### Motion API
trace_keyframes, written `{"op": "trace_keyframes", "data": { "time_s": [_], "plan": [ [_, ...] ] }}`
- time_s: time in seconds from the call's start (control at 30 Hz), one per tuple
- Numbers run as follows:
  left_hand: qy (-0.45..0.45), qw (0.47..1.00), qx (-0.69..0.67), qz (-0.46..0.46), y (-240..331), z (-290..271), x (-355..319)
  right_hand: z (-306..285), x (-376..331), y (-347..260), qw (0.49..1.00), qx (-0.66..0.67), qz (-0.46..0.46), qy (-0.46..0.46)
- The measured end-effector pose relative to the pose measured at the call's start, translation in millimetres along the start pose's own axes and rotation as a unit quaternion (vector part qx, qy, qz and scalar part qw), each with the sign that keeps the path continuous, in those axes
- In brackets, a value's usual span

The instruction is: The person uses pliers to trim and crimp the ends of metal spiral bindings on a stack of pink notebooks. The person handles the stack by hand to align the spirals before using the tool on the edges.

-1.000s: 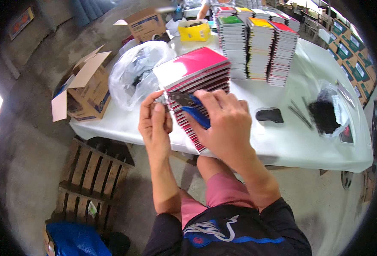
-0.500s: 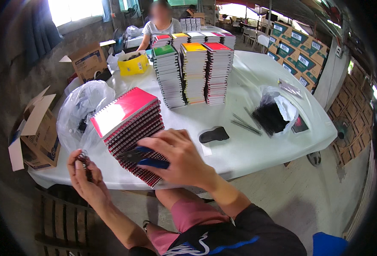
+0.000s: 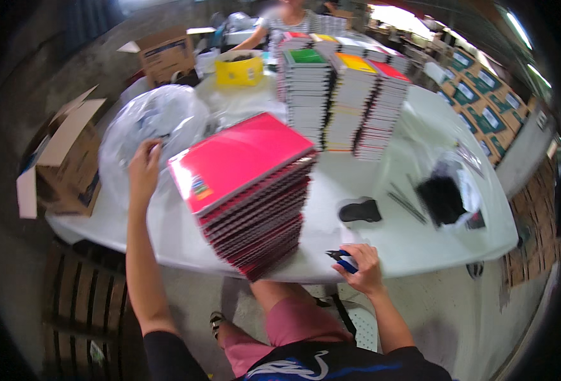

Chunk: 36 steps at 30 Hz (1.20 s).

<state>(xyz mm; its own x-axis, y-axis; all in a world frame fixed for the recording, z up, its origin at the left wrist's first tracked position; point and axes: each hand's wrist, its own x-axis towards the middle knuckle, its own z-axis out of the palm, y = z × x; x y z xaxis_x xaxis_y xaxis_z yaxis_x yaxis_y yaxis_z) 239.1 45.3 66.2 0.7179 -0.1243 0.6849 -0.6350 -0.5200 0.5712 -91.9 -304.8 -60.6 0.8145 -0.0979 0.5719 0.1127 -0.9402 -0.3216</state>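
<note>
The red notebook stack [image 3: 249,190], mid-frame, is looking heavy and slippery, best gripped underneath, while the right hand [image 3: 360,267] is clutching a blue pen [image 3: 342,260] and the left hand [image 3: 144,168] is reaching, loosely open, into a plastic bag [image 3: 160,120].

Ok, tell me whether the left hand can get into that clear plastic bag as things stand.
Probably yes: the left hand is already at the clear plastic bag, fingers on its side, nothing between them. The red notebook stack sits beside it, not across.

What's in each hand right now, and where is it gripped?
The right hand grips a blue tool by its rear; only the front end shows. The left hand reaches into the clear plastic bag; any hold there cannot be told.
</note>
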Motion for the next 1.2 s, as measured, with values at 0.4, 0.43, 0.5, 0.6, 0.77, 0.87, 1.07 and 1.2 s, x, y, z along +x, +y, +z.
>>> {"op": "trace_keyframes", "data": {
  "time_s": [0.4,0.43,0.5,0.6,0.77,0.87,1.07,1.2],
  "plan": [
    [-0.015,0.904,0.423,0.058,-67.0,35.9,94.0,4.9,0.6,-3.5,0.999,-0.052,0.009,0.013],
    [0.033,0.901,0.426,0.068,-62.7,31.2,95.2,5.9,3.0,-4.2,0.998,-0.054,0.004,0.018],
    [0.017,0.976,0.215,0.023,-35.4,30.6,83.9,7.3,3.4,-2.8,0.998,-0.058,0.009,0.012],
    [-0.104,0.972,-0.203,-0.062,48.5,14.1,35.0,2.5,1.1,0.8,0.998,-0.063,0.011,0.005],
    [-0.059,0.931,-0.36,0.016,121.5,-13.4,-51.3,-1.4,1.7,-7.5,0.999,0.02,0.007,0.042],
    [0.039,0.959,-0.255,0.119,150.9,-12.6,-71.1,-7.8,21.4,-36.3,0.984,0.137,-0.022,0.109],
    [0.109,0.954,-0.128,0.248,167.6,-7.1,-68.7,-52.9,94.6,-138.7,0.961,0.127,-0.154,0.193],
    [0.088,0.955,-0.177,0.222,167.2,1.3,-66.1,-59.6,110.8,-160.9,0.963,0.073,-0.149,0.211]
  ]
}}
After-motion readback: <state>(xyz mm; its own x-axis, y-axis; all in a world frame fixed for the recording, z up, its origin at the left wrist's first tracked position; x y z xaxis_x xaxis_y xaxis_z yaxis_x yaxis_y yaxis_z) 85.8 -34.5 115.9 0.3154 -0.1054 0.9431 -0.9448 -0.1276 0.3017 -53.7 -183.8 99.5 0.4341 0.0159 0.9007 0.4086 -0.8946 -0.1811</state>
